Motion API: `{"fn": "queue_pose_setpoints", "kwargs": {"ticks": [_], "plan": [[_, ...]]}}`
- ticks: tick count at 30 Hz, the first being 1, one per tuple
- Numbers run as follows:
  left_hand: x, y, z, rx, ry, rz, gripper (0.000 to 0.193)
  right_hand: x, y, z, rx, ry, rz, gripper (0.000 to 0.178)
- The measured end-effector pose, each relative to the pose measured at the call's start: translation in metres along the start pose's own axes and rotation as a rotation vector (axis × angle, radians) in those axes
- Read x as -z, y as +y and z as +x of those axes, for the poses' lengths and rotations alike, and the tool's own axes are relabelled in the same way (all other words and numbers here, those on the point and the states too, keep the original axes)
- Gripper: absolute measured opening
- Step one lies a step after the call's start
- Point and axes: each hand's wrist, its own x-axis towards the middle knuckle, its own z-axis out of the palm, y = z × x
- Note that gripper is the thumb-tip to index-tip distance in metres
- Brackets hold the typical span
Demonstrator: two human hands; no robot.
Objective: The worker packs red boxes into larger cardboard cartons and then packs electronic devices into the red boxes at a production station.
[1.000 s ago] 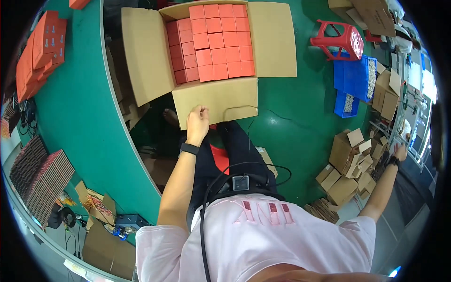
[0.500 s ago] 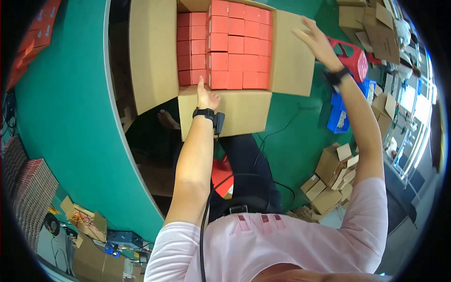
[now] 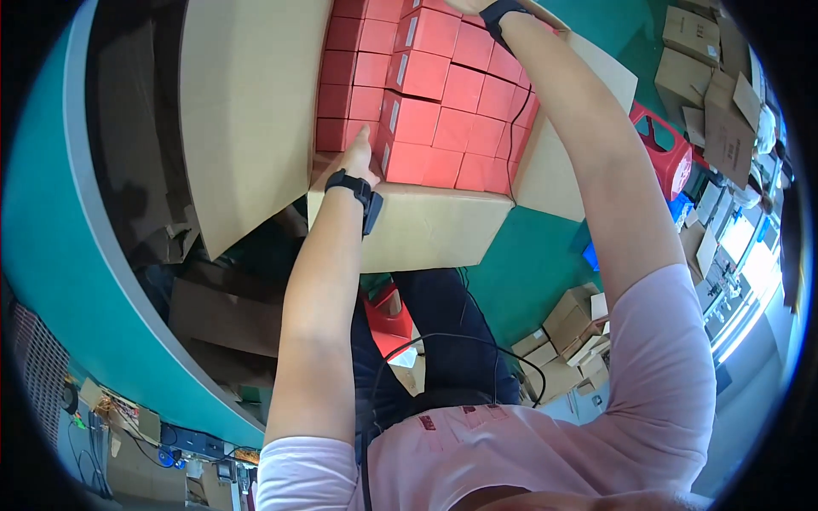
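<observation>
Left hand at the near wall of a big cardboard box, just beside the bottom left corner of a raised block of red boxes; one digit stretched straight toward the far end, the rest partly hidden, so impossible to tell whether clenched on anything or merely laid alongside. Right hand up at the far end of the same cardboard box, mostly cut off by the upper edge of the view; grasping or released, cannot tell.

Red boxes packed in tight rows inside the cardboard box: on the right, the raised block, with white labels along the left face; on the left, lower columns of red boxes. Left flap and right flap both folded outward. Black band around the right wrist, another black band with a dark block around the left. Thin dark cable over the right side of the red boxes.

To the left, a green bench with a grey edge. Beyond the right forearm, a red stool, a partly hidden blue bin, and farther down, brown cartons heaped on the green floor.
</observation>
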Motion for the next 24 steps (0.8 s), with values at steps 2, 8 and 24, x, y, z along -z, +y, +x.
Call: {"fn": "queue_pose_setpoints", "kwargs": {"ticks": [2,8,24], "plan": [[0.004,0.003,0.018,0.086,0.001,0.033,0.098,-0.012,0.003,0.0,-0.046,0.026,-0.1,0.08],[0.011,0.021,0.074,0.276,-0.064,0.297,0.103,-0.028,-0.019,-0.011,-0.056,0.313,-0.237,0.075],[0.018,-0.003,0.028,0.204,0.039,-0.036,0.071,0.009,-0.028,0.004,-0.204,0.082,-0.211,0.053]]}}
